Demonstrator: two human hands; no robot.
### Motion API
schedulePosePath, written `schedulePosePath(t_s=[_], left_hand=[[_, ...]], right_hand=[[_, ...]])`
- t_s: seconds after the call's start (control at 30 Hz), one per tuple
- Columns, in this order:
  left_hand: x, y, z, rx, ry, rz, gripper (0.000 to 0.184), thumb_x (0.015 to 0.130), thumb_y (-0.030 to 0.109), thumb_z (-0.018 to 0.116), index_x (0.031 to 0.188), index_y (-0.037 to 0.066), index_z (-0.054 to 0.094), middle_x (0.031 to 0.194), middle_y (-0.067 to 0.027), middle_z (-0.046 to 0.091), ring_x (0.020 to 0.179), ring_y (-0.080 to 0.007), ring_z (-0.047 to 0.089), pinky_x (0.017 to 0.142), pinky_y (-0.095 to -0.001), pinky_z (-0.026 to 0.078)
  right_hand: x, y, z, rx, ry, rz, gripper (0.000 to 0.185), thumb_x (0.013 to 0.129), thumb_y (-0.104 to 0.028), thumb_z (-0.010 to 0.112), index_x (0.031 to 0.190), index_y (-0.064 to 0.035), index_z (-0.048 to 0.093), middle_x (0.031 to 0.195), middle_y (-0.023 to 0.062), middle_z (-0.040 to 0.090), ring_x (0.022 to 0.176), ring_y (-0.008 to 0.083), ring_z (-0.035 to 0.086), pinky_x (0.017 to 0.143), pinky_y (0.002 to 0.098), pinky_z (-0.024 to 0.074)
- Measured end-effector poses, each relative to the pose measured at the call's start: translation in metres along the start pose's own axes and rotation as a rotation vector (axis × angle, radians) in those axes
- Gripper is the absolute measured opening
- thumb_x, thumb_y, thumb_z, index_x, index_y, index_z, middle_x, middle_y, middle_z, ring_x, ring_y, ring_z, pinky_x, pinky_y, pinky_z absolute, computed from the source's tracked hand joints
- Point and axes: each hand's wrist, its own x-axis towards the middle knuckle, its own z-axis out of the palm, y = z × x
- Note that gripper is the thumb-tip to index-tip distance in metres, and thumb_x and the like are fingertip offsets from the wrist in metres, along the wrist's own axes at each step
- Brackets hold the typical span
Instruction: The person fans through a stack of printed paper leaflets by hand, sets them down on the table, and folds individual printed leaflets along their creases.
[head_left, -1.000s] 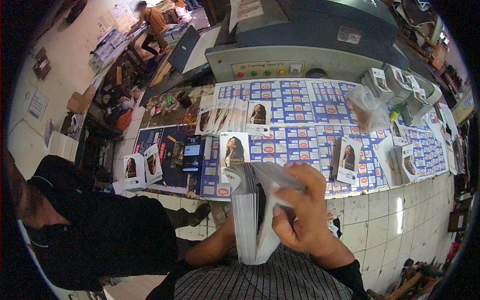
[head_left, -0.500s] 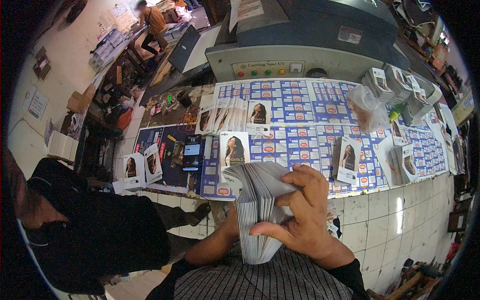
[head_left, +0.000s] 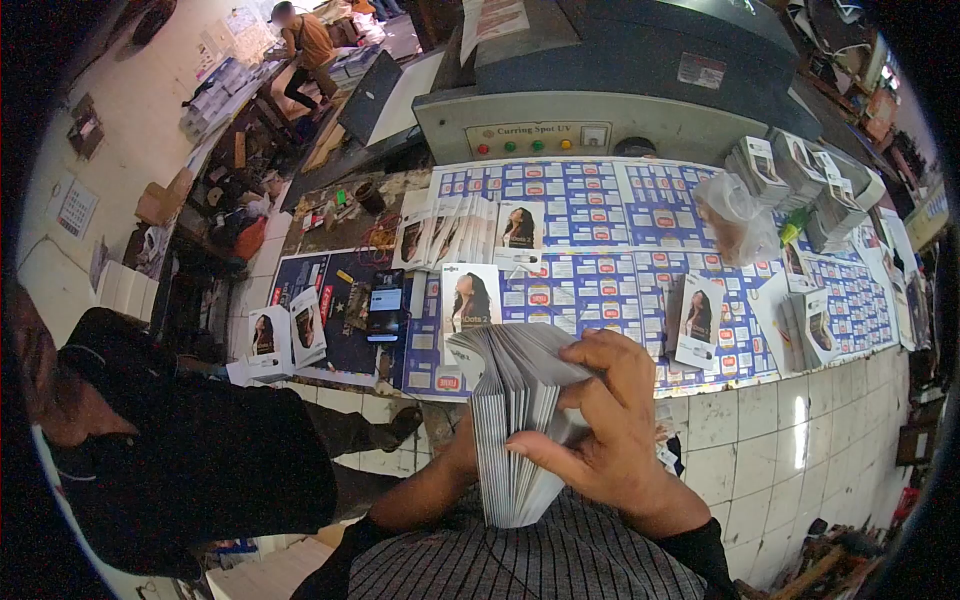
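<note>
A thick stack of thin, pale grey-and-white card pieces [head_left: 508, 440] is at lower centre, before the person's grey striped top [head_left: 520, 560]. The right hand [head_left: 605, 430] grips it, thumb across the edges and fingers around the right side, probably so that the edges part into a fan. The left hand [head_left: 458, 455] is at its left side, likely as support (its fingers are hidden, so I can't tell their grip). The long axis runs up the frame, the flared end towards the worn brown desk [head_left: 335, 240].

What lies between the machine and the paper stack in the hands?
The head view shows picture cards and blue printed sheets between the machine and the paper stack.
</note>
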Motion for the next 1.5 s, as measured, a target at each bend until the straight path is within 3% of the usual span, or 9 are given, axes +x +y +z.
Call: schedulePosePath(t_s=[0.13, 0.23, 0.3, 0.4, 0.43, 0.53, 0.77, 0.83, 1.5], left_hand=[[-0.022, 0.042, 0.067, 0.316, -0.008, 0.107, 0.068, 0.089, 0.029, 0.067, 0.143, 0.002, 0.036, 0.139, -0.0164, 0.049, 0.125, -0.0270, 0.053, 0.107, -0.0407, 0.043], [-0.028, 0.036, 0.048, 0.577, 0.006, 0.142, 0.062, 0.085, 0.027, 0.071, 0.136, 0.003, 0.045, 0.132, -0.0145, 0.055, 0.119, -0.0251, 0.058, 0.103, -0.0397, 0.047], [-0.030, 0.024, 0.030, 0.942, 0.035, 0.156, 0.049, 0.082, 0.025, 0.075, 0.123, 0.004, 0.059, 0.122, -0.0110, 0.064, 0.109, -0.0222, 0.064, 0.097, -0.0382, 0.051], [-0.032, 0.018, 0.034, 0.722, 0.125, 0.031, 0.047, 0.082, 0.026, 0.074, 0.123, 0.006, 0.061, 0.125, -0.0114, 0.063, 0.112, -0.0248, 0.063, 0.097, -0.0400, 0.050], [-0.031, 0.023, 0.027, 1.355, -0.022, 0.264, 0.047, 0.084, 0.029, 0.071, 0.125, 0.009, 0.060, 0.126, -0.0119, 0.062, 0.114, -0.0277, 0.062, 0.100, -0.0422, 0.048], [-0.031, 0.033, 0.039, 1.427, 0.038, 0.290, 0.047, 0.087, 0.033, 0.067, 0.127, 0.010, 0.059, 0.128, -0.0125, 0.061, 0.118, -0.0295, 0.059, 0.102, -0.0434, 0.046], [-0.030, 0.025, 0.033, 1.336, 0.023, 0.268, 0.052, 0.086, 0.033, 0.068, 0.131, 0.009, 0.055, 0.129, -0.0122, 0.060, 0.120, -0.0275, 0.058, 0.103, -0.0430, 0.045], [-0.032, 0.035, 0.047, 1.036, 0.097, 0.140, 0.053, 0.086, 0.032, 0.069, 0.130, 0.007, 0.055, 0.130, -0.0125, 0.060, 0.121, -0.0269, 0.058, 0.104, -0.0426, 0.044], [-0.031, 0.038, 0.043, 0.999, -0.032, 0.200, 0.068, 0.084, 0.035, 0.072, 0.139, 0.006, 0.046, 0.135, -0.0153, 0.055, 0.125, -0.0286, 0.054, 0.107, -0.0439, 0.043]], right_hand=[[-0.001, 0.003, 0.002, 0.043, 0.027, 0.011, 0.044, 0.067, -0.041, 0.084, 0.088, -0.0102, 0.058, 0.112, 0.0144, 0.057, 0.112, 0.0370, 0.051, 0.089, 0.0499, 0.0362], [-0.002, 0.003, 0.003, 0.027, 0.034, -0.034, 0.043, 0.070, -0.035, 0.083, 0.088, -0.0040, 0.061, 0.117, 0.0202, 0.054, 0.120, 0.0394, 0.043, 0.099, 0.0506, 0.0363], [-0.001, -0.003, -0.003, -0.153, -0.041, -0.091, 0.049, 0.069, -0.046, 0.083, 0.088, -0.0048, 0.063, 0.116, 0.0199, 0.053, 0.122, 0.0401, 0.041, 0.098, 0.0518, 0.0356], [-0.001, -0.008, 0.004, -0.128, 0.049, 0.013, 0.052, 0.064, -0.061, 0.078, 0.080, -0.0136, 0.063, 0.111, 0.0122, 0.057, 0.114, 0.0377, 0.050, 0.091, 0.0498, 0.0349], [-0.002, -0.007, 0.004, -0.127, 0.049, 0.013, 0.052, 0.064, -0.061, 0.078, 0.080, -0.0136, 0.063, 0.111, 0.0122, 0.057, 0.114, 0.0377, 0.050, 0.091, 0.0498, 0.0349], [-0.003, -0.004, 0.003, -0.113, -0.024, -0.002, 0.066, 0.059, -0.066, 0.079, 0.084, -0.0065, 0.063, 0.112, 0.0170, 0.054, 0.119, 0.0392, 0.044, 0.096, 0.0516, 0.0358], [-0.003, -0.003, 0.005, -0.067, 0.026, 0.013, 0.056, 0.061, -0.063, 0.077, 0.081, -0.0133, 0.063, 0.109, 0.0116, 0.058, 0.115, 0.0364, 0.051, 0.092, 0.0499, 0.0344], [-0.003, -0.002, 0.005, -0.062, 0.026, 0.013, 0.056, 0.061, -0.063, 0.077, 0.081, -0.0133, 0.063, 0.109, 0.0116, 0.058, 0.115, 0.0363, 0.051, 0.092, 0.0497, 0.0345], [-0.002, 0.002, 0.001, -0.003, 0.006, -0.013, 0.047, 0.067, -0.047, 0.082, 0.086, -0.0101, 0.060, 0.113, 0.0127, 0.057, 0.110, 0.0362, 0.051, 0.089, 0.0488, 0.0356]])
